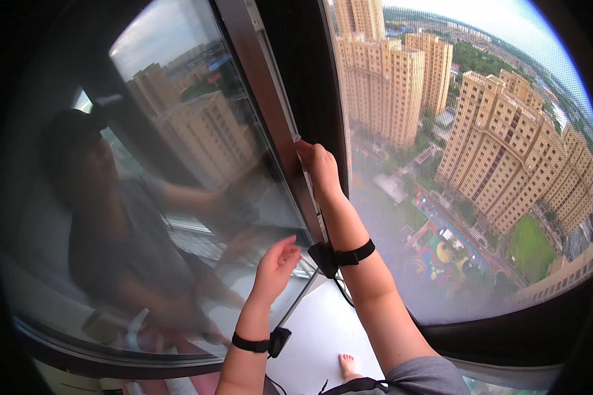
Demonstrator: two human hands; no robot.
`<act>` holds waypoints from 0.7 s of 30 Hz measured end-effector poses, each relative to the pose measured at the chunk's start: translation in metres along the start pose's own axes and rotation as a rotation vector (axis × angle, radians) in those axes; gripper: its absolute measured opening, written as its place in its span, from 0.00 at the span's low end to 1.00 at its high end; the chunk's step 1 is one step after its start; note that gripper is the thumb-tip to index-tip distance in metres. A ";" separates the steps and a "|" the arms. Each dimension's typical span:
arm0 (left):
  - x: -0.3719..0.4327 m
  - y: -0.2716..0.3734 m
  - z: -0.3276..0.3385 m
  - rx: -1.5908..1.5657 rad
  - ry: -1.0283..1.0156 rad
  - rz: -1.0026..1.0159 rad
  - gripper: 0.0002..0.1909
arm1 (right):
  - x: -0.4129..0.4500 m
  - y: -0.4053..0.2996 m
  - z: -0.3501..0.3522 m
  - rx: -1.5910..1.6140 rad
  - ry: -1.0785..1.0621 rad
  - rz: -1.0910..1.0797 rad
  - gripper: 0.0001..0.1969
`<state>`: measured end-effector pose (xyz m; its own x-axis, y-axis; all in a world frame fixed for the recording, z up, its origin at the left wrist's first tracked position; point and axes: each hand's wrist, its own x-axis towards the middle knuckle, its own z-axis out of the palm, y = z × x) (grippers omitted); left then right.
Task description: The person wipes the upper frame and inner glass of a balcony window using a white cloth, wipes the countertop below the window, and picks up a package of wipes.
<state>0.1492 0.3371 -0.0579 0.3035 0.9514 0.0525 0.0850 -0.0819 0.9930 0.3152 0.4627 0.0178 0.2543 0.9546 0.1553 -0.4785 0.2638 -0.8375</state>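
My right hand (319,165) is at the edge of an opened window sash (281,123) with a brown and dark frame. Its fingers bend around the frame's edge and are partly hidden, so whether they grip it cannot be told. Lower and to the left, my left hand (276,264) is raised in front of the sash's glass pane (188,163), fingers loosely bent and apart, holding nothing. The pane mirrors a person in a cap and grey shirt. Both forearms wear black straps with small black devices.
A window screen (390,207) fills the right side, with high-rise buildings far below and beyond it. Black cables hang from the strapped devices. A white surface (321,326) lies below, with a bare foot (346,364) on it. Pink fabric shows at the lower left.
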 end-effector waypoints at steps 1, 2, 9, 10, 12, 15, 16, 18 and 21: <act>0.011 0.015 0.008 -0.003 0.000 0.019 0.19 | 0.002 -0.007 0.006 0.109 0.002 -0.023 0.20; 0.020 0.030 0.014 -0.031 0.056 0.134 0.21 | 0.003 -0.014 0.012 0.113 -0.006 -0.042 0.20; 0.062 0.106 0.025 0.109 0.176 0.540 0.27 | 0.024 -0.055 0.046 0.176 -0.125 -0.126 0.22; 0.070 0.114 0.024 0.063 0.180 0.581 0.28 | 0.030 -0.064 0.053 0.179 -0.156 -0.163 0.22; 0.080 0.132 0.020 0.118 0.170 0.598 0.28 | 0.037 -0.084 0.069 0.203 -0.179 -0.210 0.19; 0.081 0.167 0.023 0.187 0.148 0.607 0.28 | 0.057 -0.120 0.090 -0.013 -0.144 -0.338 0.18; 0.081 0.176 0.025 0.210 0.158 0.605 0.28 | 0.056 -0.132 0.098 -0.017 -0.097 -0.383 0.15; 0.084 0.187 0.027 0.209 0.190 0.640 0.28 | 0.060 -0.138 0.101 -0.131 -0.060 -0.486 0.14; 0.096 0.204 0.018 0.268 0.213 0.734 0.29 | 0.066 -0.134 0.098 -0.316 0.025 -0.676 0.11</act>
<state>0.2130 0.4061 0.1482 0.1851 0.6615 0.7267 0.1671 -0.7499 0.6401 0.3141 0.5033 0.1916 0.4281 0.5942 0.6809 0.0525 0.7359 -0.6751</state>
